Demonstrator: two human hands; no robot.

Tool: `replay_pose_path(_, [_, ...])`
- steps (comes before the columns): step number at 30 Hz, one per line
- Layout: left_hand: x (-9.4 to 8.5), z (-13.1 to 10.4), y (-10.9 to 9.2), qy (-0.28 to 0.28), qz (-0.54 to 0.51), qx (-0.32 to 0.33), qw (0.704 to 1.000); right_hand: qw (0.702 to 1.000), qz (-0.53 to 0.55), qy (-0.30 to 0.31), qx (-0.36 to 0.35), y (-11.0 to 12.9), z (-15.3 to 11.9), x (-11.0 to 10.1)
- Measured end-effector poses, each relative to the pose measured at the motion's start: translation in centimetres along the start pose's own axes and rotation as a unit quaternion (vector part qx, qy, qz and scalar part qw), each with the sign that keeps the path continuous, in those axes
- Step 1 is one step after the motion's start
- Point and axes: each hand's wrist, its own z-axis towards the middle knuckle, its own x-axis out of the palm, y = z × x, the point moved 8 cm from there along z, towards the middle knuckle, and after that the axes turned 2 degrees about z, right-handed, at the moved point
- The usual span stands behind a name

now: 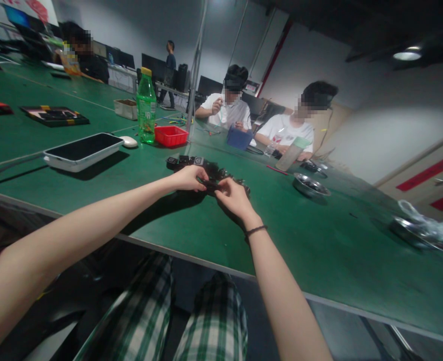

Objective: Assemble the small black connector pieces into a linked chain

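Observation:
Over the green table point(161, 220), my left hand point(192, 178) and my right hand point(235, 196) meet with their fingers closed on one small black part point(210, 185). Its exact kind is too dark and blurred to make out. Thumbs and fingertips pinch it from both sides, so its ends are covered. Just behind my hands lies a cluster of small black pieces point(198, 161), some square with pale markings. More dark, shiny pieces show past my right fingers, partly hidden by them.
Left stand a white-rimmed device point(84, 150), a white mouse point(130, 142), a green bottle point(146, 108) and a red tray point(171, 136). Metal bowls point(311, 186) sit to the right. Across a transparent divider, two people work near a blue bin point(239, 137).

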Motion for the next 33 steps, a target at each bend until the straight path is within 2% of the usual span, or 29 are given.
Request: replay_pose_path(33, [0.0,-0.6,-1.1,0.012,0.030,0.004,0.999,1.000,-0.010,-0.002,0.009,-0.3,0.0,0.0])
